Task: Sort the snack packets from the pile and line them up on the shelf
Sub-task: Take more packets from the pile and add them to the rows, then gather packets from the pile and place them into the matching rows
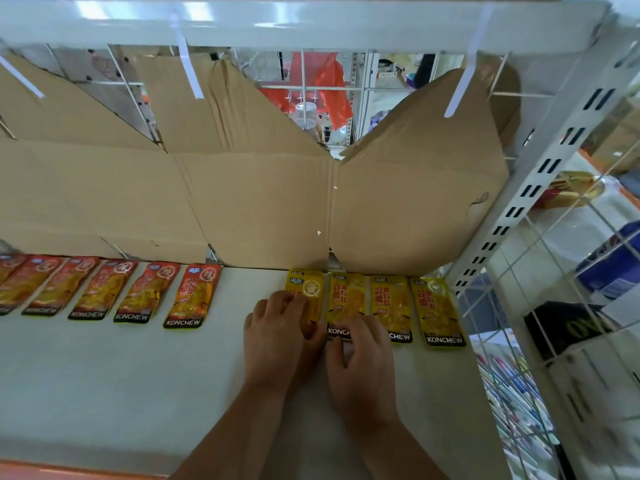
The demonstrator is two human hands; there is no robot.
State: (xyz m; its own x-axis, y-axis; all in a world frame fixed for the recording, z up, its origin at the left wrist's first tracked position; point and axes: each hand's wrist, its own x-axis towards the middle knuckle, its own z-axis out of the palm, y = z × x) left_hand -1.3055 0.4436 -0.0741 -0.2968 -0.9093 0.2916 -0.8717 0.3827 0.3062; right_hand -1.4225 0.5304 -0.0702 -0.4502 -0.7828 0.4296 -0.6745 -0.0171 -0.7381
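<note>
Several yellow snack packets lie in a row at the back right of the white shelf (121, 382). My left hand (277, 337) rests on the leftmost yellow packet (305, 289), fingers curled over its lower half. My right hand (360, 362) lies on the lower edge of the second yellow packet (346, 299), fingers bent onto it. Two more yellow packets (393, 303) (438, 310) lie flat to the right. A row of several orange-red packets (192, 299) runs along the back left of the shelf.
Flattened brown cardboard (259, 202) stands against the wire back behind the packets. A white slotted upright (540, 188) and wire grid side (561, 306) close the right. The upper shelf edge (311, 22) hangs overhead. A gap separates the orange row from the yellow one.
</note>
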